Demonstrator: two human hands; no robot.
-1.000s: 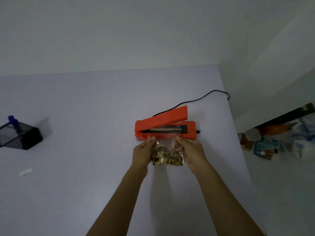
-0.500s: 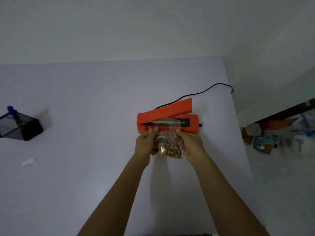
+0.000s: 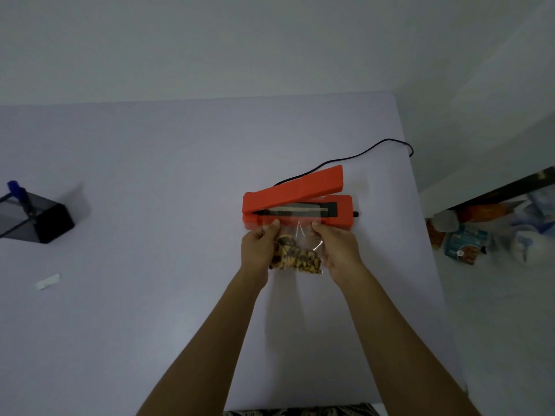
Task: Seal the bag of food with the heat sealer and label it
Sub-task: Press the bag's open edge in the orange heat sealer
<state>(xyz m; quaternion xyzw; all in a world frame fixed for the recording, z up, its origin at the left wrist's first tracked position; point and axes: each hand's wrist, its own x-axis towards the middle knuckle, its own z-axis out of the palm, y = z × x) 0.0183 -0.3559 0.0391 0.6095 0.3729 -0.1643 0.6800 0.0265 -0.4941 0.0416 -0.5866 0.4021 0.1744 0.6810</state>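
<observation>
Head camera: 2 hands — left hand and right hand — pinch the clear bag of food by its top corners, its mouth at the open orange heat sealer; keeping the film taut and flat should prevent a wrinkled seal.

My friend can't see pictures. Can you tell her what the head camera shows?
Two hands, left hand and right hand, hold a clear bag of food with its top edge at an open orange heat sealer on a white table.
</observation>
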